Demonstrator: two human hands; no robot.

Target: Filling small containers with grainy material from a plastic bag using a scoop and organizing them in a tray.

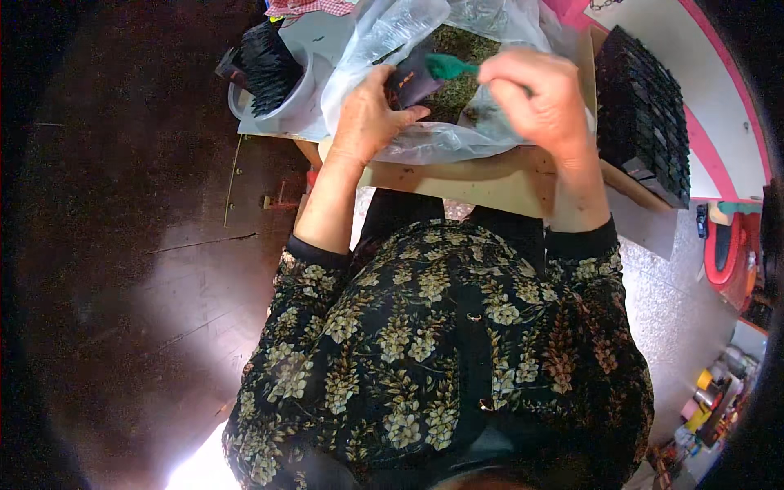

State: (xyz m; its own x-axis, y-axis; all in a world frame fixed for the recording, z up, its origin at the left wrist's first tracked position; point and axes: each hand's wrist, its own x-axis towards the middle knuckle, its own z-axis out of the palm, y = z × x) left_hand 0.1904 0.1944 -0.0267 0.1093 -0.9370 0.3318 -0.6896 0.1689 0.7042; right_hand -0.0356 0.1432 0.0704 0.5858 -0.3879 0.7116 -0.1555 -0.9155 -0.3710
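My left hand (369, 116) grips a small dark packet (411, 86) with a little writing on its front, tilted over a heap of dried, greenish-brown crumbled plant matter (468, 101). In my right hand (542, 101) is a green plastic scoop (450, 66), its bowl at the upper right edge of the packet. The scoop and this hand are slightly blurred, and I cannot tell what the bowl carries. A clear plastic bag (447, 142) surrounds the plant matter, its sides folded outward. The bag sits in a cardboard box (456, 179) in front of me.
To the left, a whitish plastic tub (310, 76) holds a stack of black packets (269, 67). Many more black packets (643, 110) are stacked right of the box, beside a pink-and-white surface (723, 79). A checkered cloth (309, 6) lies at the far edge.
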